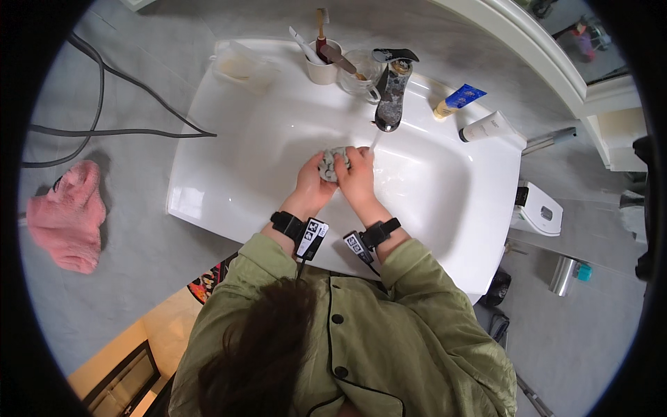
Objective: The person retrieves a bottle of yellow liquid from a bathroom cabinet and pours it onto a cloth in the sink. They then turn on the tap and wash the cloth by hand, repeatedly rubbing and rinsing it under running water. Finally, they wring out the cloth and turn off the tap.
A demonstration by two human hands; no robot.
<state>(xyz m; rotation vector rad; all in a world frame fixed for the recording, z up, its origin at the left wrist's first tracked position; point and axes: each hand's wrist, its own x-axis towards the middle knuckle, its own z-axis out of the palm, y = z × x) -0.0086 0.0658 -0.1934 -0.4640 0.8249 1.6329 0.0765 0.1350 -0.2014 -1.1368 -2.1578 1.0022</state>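
A small, bunched-up grey-green cloth (328, 165) is squeezed between my two hands over the white sink (229, 139). My left hand (313, 182) cups it from the left and below, fingers closed round it. From the right, my right hand (358, 174) presses on the cloth with bent fingers. The tap (392, 97), dark and worn, stands just beyond, and a thin stream of water falls from it beside my right hand. What exactly the cloth is cannot be made out.
Behind the basin stand a cup (322, 73) of toothbrushes and a glass mug (358, 87). Two tubes, one blue and yellow (458, 101), one white (486, 128), lie right of the tap. A pink towel (68, 215) and grey cables (132, 132) are at the left.
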